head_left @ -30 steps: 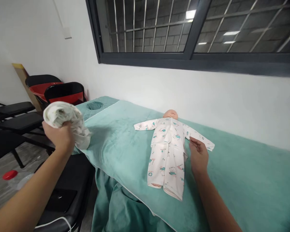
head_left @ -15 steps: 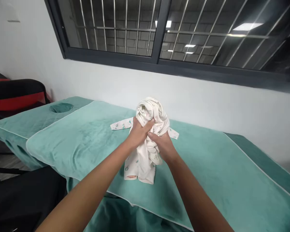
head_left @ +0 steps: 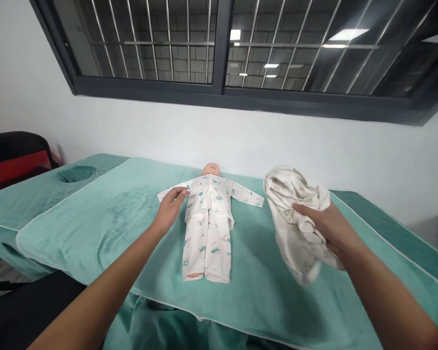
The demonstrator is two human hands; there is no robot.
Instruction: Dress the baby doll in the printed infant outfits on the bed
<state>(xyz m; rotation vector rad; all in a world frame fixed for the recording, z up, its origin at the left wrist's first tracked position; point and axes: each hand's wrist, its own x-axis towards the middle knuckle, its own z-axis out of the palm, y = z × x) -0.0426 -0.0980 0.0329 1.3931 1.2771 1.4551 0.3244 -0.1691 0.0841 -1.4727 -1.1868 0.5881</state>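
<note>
The hands are well apart. The right hand (head_left: 323, 223) is clamped on a bunched, off-white fabric cloth with a faint print (head_left: 295, 204), its thumb on top and its loose folds hanging down, slightly blurred. The left hand (head_left: 171, 209) is slack, fingers loosely bent, beside one sleeve of a pale-skinned baby doll (head_left: 211, 169); whether it touches the sleeve I cannot tell. The doll lies on its back between the hands, head towards the wall, arms spread, dressed in a white long-sleeved top printed with small teal and pink figures (head_left: 213, 194) and matching white printed trousers (head_left: 206, 248). Beneath is a long bed draped in green plush fabric (head_left: 95, 218), with a round hollow (head_left: 76, 173) near its left end. A black chair with a red back panel (head_left: 18, 164) stands beyond that end, and a black seat (head_left: 32, 306) is nearer, at lower left. Behind rise a white wall (head_left: 241, 133) and a dark-framed window (head_left: 219, 92) with metal bars.
</note>
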